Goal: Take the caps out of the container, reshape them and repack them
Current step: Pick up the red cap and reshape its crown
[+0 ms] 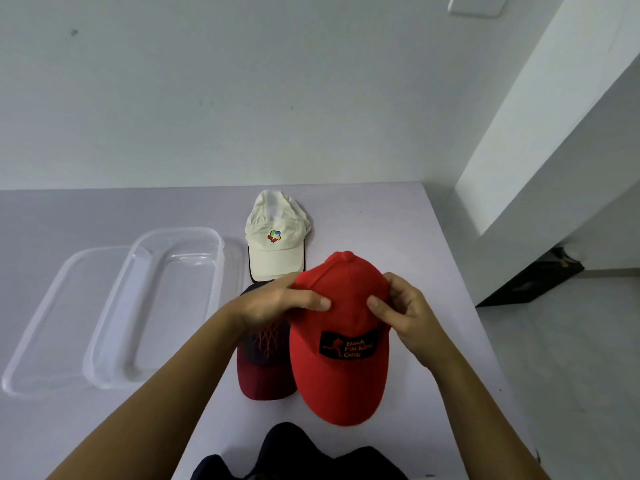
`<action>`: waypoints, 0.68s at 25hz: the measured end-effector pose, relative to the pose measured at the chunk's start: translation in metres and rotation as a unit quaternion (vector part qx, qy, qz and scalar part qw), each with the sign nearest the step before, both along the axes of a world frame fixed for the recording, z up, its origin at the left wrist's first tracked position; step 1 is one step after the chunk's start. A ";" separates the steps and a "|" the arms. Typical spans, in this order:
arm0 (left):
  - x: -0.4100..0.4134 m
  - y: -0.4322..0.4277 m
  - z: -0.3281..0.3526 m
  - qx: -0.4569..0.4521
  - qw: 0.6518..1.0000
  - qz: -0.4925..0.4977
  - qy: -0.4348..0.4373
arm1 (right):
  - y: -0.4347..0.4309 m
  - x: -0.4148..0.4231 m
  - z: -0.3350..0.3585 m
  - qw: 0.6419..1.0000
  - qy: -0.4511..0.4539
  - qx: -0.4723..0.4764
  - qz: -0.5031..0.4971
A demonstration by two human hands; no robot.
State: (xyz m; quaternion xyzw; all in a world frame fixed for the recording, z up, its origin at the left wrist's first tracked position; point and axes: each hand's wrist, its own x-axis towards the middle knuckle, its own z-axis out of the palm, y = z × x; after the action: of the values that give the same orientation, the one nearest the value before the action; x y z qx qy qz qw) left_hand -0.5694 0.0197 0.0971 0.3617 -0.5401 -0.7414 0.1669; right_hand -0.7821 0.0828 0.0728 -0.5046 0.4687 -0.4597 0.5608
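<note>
Caps are seen in the head view, three in all, and none is in the container (175, 231), which stands open on the left of the table (398, 220) with its lid (48, 320) laid just beside it. A red cap (341, 379) is held at the table's near side, its peak turned toward the person; whether the peak rests on the table cannot be told. Its crown is gripped from both sides: the left hand (277, 301) is closed on the left flank with the thumb laid across the top, and the right hand (405, 317) is curled round the right flank, thumb pressed into the fabric. A dark maroon cap (263, 372) is laid flat just beside it, partly hidden under the left wrist, and a white cap (275, 251) is set beyond both.

The reshaping step is judged to be in hand, with repacking not yet begun. For the next move, the crown would need to be pressed evenly into a dome, then carried to the container without being crushed.
</note>
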 end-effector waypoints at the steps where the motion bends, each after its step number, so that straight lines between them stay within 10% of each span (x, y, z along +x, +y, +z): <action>1: -0.001 -0.001 0.002 -0.023 0.999 -0.013 -0.024 | 0.001 0.001 0.000 1.000 0.007 -0.004 -0.012; 10: 0.005 -0.011 -0.009 0.025 0.986 0.151 0.066 | -0.002 -0.007 0.001 0.950 0.306 -0.061 -0.032; 17: 0.000 -0.020 -0.023 -0.044 0.991 0.069 -0.110 | 0.004 -0.011 -0.022 0.908 0.408 -0.056 -0.083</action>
State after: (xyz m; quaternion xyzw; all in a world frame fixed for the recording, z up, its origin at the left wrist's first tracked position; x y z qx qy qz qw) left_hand -0.5697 0.0000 0.0740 0.4699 -0.5611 -0.6591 0.1732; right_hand -0.7931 0.0864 0.0506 -0.6377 0.6703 -0.2843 0.2513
